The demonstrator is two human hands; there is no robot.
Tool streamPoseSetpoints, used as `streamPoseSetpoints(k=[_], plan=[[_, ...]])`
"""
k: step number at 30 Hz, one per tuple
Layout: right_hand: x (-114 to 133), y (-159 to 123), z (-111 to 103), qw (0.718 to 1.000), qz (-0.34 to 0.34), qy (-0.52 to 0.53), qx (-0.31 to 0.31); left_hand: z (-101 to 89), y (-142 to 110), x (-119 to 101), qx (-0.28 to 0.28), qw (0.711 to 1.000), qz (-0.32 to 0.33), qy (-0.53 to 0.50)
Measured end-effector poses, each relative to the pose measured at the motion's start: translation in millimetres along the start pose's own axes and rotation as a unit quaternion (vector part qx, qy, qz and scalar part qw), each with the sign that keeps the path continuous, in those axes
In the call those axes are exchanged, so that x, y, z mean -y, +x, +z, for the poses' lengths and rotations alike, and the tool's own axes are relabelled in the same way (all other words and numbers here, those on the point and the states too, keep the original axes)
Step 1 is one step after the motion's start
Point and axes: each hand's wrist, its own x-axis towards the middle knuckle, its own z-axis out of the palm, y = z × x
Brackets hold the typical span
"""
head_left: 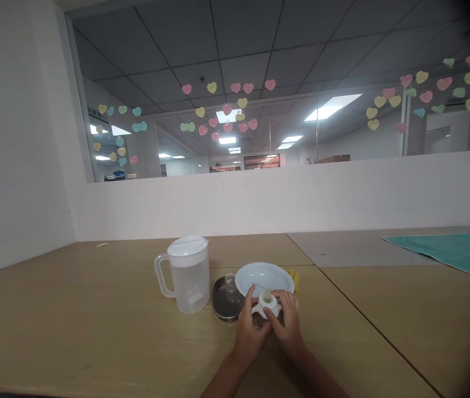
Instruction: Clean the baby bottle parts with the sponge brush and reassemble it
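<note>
Both hands are wrapped round a baby bottle [267, 302] with a clear nipple on top, a white collar and white side handles. My left hand [249, 326] grips it from the left, its fingers by the handle. From the other side my right hand [288, 326] closes on it, the thumb pressed on the collar. Most of the bottle's body is hidden by my hands. Just behind it stands a pale blue basin [255, 272]. To the left, a dark metal tray [219, 310] holds a clear domed cap [230, 283].
A clear plastic pitcher [189, 284] with a white lid stands left of the tray. Something yellow [295, 281] sticks out at the basin's right. A green mat [446, 249] lies at the far right of the wooden table [94, 320]. Behind is a low wall [260, 204] under a window.
</note>
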Motion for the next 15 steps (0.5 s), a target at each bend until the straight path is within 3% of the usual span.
streamPoseSetpoints(k=[6, 12, 15], plan=[[-5, -3, 4, 1.0, 0.009, -0.02, 0.003, -0.4, -2, 5, 0.007, 1.0, 0.025, 0.012], [-11, -4, 4, 1.0, -0.003, -0.029, -0.006, -10.5, -15, 15, 0.047, 0.992, 0.098, 0.056], [-12, -4, 6, 1.0, 0.007, -0.015, -0.002, -18.0, -8, 16, -0.031, 0.994, 0.088, 0.048]])
